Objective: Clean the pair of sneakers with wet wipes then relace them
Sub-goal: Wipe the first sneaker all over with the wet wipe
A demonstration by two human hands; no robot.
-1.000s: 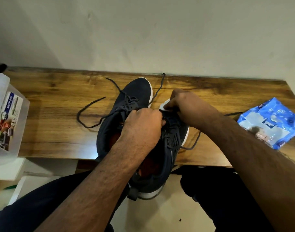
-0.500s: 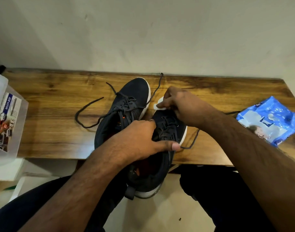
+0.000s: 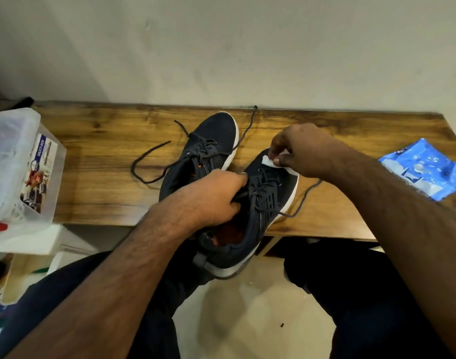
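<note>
Mid-frame, left hand (image 3: 216, 195) grips the near sneaker (image 3: 263, 203) by its soft collar while right hand (image 3: 296, 151) pinches a floppy wet wipe (image 3: 269, 161) at the toe, so I'd hold the firmer sole edge since mesh probably squishes.

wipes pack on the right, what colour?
Blue with white patches, as the head view shows: the wipes pack lies on the wooden bench.

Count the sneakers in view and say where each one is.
2. One dark navy mesh sneaker with a white sole rests on the wooden bench. The other, matching, sits right of it, gripped by the left hand at its opening. None seem hidden.
</note>
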